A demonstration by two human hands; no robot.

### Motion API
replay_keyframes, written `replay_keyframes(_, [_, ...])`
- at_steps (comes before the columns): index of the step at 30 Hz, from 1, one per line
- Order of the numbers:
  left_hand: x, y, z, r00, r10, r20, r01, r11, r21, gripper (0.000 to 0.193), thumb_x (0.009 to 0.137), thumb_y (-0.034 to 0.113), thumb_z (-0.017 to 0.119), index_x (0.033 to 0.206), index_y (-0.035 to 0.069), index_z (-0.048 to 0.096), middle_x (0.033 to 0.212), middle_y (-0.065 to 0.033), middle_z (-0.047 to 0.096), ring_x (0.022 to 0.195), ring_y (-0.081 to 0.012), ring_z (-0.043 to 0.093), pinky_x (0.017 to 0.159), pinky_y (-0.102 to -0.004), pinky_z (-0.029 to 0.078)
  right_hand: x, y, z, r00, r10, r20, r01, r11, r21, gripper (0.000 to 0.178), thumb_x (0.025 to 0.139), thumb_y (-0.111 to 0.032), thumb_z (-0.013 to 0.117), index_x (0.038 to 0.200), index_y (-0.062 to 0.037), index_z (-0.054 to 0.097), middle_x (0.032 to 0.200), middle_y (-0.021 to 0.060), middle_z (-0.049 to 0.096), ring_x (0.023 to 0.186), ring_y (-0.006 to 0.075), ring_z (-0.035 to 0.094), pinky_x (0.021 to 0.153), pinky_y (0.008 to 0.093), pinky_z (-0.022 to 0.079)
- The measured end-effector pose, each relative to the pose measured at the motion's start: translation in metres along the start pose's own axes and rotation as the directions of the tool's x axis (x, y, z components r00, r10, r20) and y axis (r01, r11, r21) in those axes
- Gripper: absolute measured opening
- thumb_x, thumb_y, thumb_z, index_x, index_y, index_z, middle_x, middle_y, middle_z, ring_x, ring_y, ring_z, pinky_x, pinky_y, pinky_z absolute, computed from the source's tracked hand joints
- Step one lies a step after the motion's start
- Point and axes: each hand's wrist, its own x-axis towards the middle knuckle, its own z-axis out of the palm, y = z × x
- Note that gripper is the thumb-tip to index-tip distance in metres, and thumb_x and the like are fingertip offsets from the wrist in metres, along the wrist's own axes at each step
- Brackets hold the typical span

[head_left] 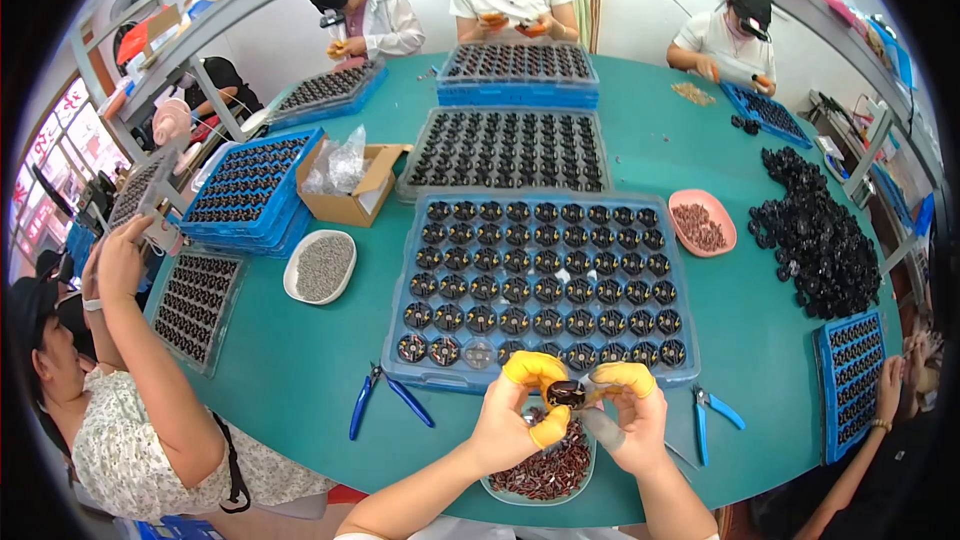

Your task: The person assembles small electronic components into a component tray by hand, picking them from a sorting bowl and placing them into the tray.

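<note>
My left hand (521, 418), with yellow finger covers, grips a small round black part (566, 393) between thumb and fingers. From the other side, my right hand (630, 415) is closed on the same part; it wears yellow covers and a grey one on the thumb. Whether those fingers also pinch something tiny is hidden. Just beyond my hands lies a blue tray (400, 340) with rows of similar round black parts; one pocket in its nearest row looks pale. Below the hands stands a bowl (592, 470) of small dark red-brown pieces (530, 475), partly covered by my left hand.
Blue-handled pliers (390, 402) lie at left, and light-blue cutters (712, 420) at right. A white bowl (290, 275), a pink bowl (730, 230), a cardboard box (345, 202) and a heap of black parts (815, 230) surround the tray. Several people work around the green table.
</note>
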Motion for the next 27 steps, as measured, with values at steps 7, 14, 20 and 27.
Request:
replay_keyframes(7, [0.010,0.005,-0.010,0.999,-0.036,-0.009,0.036,0.991,0.129,0.036,0.065,0.002,0.063,0.097,0.001,0.047,0.096,-0.0069,0.048,0.086,-0.0137,0.047,0.075,-0.0272,0.039,0.011,0.004,0.004,0.999,0.033,-0.001,-0.033,0.992,-0.118,0.029,0.066,0.004,0.063,0.089,-0.0017,0.047,0.084,0.0061,0.050,0.075,0.0122,0.048,0.066,0.0247,0.040])
replay_keyframes(14, [0.013,0.001,-0.019,0.998,-0.052,0.028,0.049,0.995,0.086,0.036,0.063,0.002,0.063,0.096,0.003,0.049,0.087,-0.0039,0.053,0.066,-0.0090,0.048,0.059,-0.0215,0.041,0.009,0.014,0.007,0.999,0.048,-0.015,-0.047,0.998,0.050,0.029,0.066,0.005,0.064,0.089,0.0004,0.047,0.088,0.0092,0.052,0.077,0.0128,0.052,0.068,0.0258,0.044])
replay_keyframes(20, [0.006,0.000,-0.018,0.980,-0.195,0.041,0.200,0.952,-0.232,0.039,0.063,0.000,0.062,0.097,0.003,0.045,0.091,-0.0031,0.047,0.075,-0.0075,0.049,0.064,-0.0204,0.040,0.003,0.013,0.010,0.997,0.063,0.049,-0.070,0.983,0.171,0.030,0.065,0.006,0.063,0.090,0.0005,0.046,0.091,0.0110,0.052,0.080,0.0151,0.053,0.073,0.0274,0.044])
replay_keyframes(27, [0.007,0.001,-0.018,0.996,-0.080,0.040,0.081,0.997,-0.019,0.036,0.063,-0.001,0.062,0.097,0.001,0.049,0.094,-0.0058,0.053,0.072,-0.0083,0.052,0.063,-0.0210,0.042,0.008,0.008,0.010,0.990,0.112,0.082,-0.118,0.991,0.070,0.034,0.062,0.005,0.062,0.090,-0.0008,0.043,0.090,0.0093,0.049,0.083,0.0153,0.049,0.076,0.0281,0.040])
